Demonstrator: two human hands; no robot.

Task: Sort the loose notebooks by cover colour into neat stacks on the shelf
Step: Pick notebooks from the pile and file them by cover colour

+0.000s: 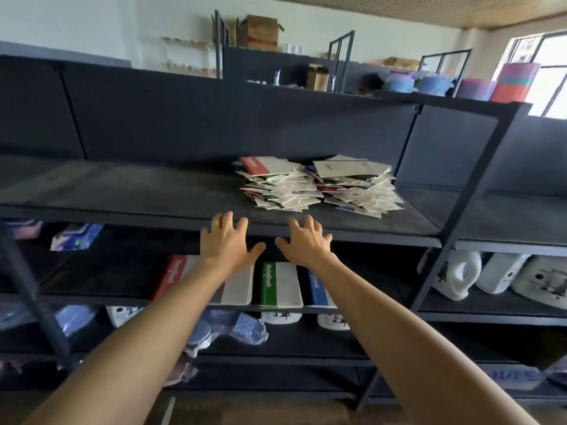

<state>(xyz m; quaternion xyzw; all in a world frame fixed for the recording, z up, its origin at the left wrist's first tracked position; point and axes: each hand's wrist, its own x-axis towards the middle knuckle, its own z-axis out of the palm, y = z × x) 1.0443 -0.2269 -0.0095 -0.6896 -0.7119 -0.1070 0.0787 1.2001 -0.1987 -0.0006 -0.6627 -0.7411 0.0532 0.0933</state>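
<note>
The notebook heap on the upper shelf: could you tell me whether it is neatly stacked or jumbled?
Jumbled: the notebook heap lies fanned at mixed angles, corners sticking out.

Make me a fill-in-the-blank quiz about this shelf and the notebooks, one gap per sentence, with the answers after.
1. The loose notebooks lie in ___ messy piles on the upper shelf.
2. The left hand and the right hand are both ___ and hold nothing.
3. On the shelf below, the middle stack, between the red stack and the blue stack, has a ___ cover band.
4. The top notebook of the pile on the left in view shows a ___ band.
Missing words: two; open; green; red.
</note>
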